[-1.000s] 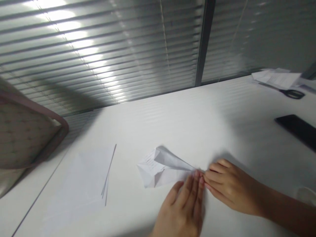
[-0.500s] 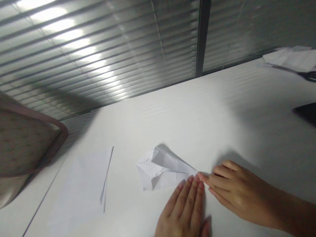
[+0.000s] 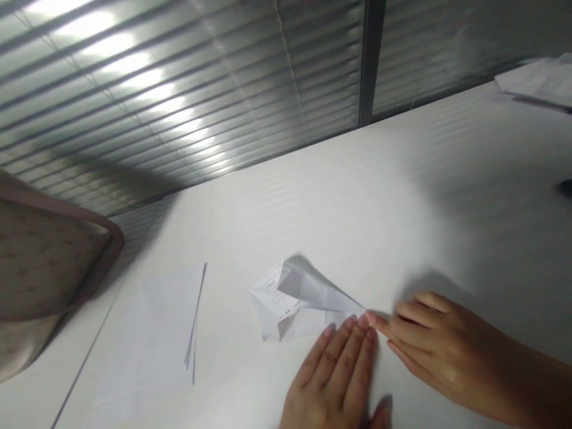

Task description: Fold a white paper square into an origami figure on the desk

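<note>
A: Position of the white, part-printed folded paper?

B: On the smooth white table, mid-view; one flap is raised, the narrow end points right.

A: Grip?

B: Bare left hand: fingers pressed together, flat on the near edge beside the tip; bare right hand: forefinger stretched to the tip, other fingers curled; cannot tell whether its thumb pinches underneath.

A: Change over the last second?

B: Right hand's bunched fingers have drawn back, leaving the forefinger foremost; folds look unaltered; judged as finer pressing at the tip, left hand steadying.

A: Surroundings?

B: Flat stack of thin white sheets, left, well apart; beige bag with pinkish trim beyond.
</note>
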Demonstrator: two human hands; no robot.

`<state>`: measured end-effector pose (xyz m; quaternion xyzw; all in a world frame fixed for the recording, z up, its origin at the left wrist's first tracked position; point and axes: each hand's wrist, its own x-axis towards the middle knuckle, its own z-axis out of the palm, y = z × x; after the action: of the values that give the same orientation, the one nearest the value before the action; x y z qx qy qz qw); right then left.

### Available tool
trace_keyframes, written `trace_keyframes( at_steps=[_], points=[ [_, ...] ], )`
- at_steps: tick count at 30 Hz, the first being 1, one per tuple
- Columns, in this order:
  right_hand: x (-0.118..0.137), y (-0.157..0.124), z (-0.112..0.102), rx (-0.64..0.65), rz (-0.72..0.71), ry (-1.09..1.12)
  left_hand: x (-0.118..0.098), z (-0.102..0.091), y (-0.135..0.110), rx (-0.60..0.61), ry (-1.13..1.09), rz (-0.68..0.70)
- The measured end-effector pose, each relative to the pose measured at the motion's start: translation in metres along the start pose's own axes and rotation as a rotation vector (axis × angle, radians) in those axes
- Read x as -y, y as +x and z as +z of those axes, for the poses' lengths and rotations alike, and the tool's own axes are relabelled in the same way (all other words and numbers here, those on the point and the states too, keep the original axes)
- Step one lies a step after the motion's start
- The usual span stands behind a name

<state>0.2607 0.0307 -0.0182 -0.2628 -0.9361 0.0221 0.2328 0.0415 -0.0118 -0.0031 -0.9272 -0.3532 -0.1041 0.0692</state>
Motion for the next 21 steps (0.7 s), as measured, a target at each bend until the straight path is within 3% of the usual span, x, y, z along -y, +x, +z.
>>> trace_keyframes(
  at_steps=[6, 11, 15, 21],
  points=[
    [0.000, 0.000, -0.002, -0.014, 0.105, 0.120, 0.001, 0.003, -0.003, -0.001, -0.022, -0.007],
    [-0.014, 0.025, -0.008, -0.080, 0.148, 0.288, 0.000, 0.005, -0.003, -0.009, -0.024, -0.007],
    [-0.026, 0.039, 0.001, 0.061, 0.011, 0.331, -0.001, 0.005, -0.003, -0.022, -0.034, -0.003],
    [-0.033, 0.041, 0.007, 0.138, 0.052, 0.440, 0.002, 0.003, -0.003, 0.003, -0.057, 0.018]
  ],
)
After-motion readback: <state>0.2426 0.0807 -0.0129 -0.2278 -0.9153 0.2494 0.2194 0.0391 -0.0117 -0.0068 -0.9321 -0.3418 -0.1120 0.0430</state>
